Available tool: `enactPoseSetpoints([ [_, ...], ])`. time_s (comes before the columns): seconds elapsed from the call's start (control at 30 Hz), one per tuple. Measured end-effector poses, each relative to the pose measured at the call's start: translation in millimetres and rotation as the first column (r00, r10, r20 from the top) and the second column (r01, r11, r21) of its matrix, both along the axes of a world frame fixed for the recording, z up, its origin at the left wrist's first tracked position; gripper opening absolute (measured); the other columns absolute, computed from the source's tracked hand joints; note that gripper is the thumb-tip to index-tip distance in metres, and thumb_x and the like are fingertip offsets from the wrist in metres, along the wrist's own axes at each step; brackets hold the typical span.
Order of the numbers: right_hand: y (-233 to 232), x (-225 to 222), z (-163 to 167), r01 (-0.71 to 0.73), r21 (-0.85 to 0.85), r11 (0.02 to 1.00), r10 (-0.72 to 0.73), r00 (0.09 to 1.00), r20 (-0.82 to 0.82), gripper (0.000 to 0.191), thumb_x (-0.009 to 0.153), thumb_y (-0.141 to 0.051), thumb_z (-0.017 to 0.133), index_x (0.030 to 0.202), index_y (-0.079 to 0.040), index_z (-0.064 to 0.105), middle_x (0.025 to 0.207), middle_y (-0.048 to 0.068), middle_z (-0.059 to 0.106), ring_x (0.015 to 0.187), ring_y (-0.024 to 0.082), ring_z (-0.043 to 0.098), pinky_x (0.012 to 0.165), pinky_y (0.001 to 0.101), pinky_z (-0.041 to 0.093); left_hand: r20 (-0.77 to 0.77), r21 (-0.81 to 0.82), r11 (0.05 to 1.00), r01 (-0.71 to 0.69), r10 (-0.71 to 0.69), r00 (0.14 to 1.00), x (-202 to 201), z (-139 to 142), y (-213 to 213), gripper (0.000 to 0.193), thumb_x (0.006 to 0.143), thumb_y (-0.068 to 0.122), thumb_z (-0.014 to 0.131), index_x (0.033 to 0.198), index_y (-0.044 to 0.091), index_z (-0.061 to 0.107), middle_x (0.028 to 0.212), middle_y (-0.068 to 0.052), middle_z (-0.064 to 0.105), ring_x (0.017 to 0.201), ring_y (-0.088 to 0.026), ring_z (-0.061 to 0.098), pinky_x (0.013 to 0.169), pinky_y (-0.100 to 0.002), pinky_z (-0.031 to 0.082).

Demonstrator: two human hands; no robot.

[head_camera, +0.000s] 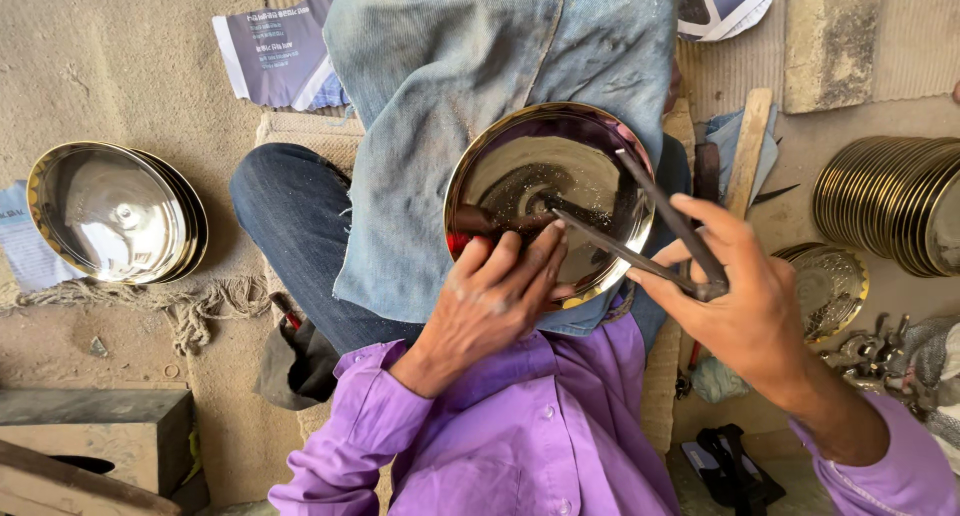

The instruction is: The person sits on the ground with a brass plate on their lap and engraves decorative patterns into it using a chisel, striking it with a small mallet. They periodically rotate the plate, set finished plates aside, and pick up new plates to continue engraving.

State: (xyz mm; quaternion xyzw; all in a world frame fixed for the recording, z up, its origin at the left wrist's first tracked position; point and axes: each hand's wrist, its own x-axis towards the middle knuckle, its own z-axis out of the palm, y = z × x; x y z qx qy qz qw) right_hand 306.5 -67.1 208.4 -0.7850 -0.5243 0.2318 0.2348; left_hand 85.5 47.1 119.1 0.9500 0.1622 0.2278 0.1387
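A shiny round metal plate with a golden rim (520,166) rests on a blue denim cloth (450,66) over my lap. My left hand (492,298) grips the plate's near rim, fingers lying inside it. My right hand (745,301) holds a dark metal compass-like divider (640,226) at its hinge. Its two legs reach across the plate, the tips touching the plate's middle and right side.
A stack of similar plates (115,214) lies on the floor at the left. More plates stand on edge in a row (890,206) at the right, with an engraved plate (830,286) below them. A wooden stick (748,151), papers (275,51) and a wooden box (90,441) lie around.
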Motion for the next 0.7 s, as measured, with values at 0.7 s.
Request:
enactPoseSetpoints([
  [0.7, 36.9, -14.5, 27.4, -0.372, -0.014, 0.928, 0.362, 0.892, 0.27, 0.058, 0.085, -0.006, 0.082, 0.138, -0.001, 0.061, 0.085, 0.012, 0.068, 0.069, 0.022, 0.068, 0.06, 0.037, 0.055, -0.018, -0.021, 0.999, -0.033, 0.033, 0.999, -0.6, -10.7, 3.4, 0.051, 0.103, 0.047, 0.063, 0.137, 0.008, 0.07, 0.145, -0.001, 0.063, 0.115, -0.024, 0.053, 0.084, -0.034, 0.042],
])
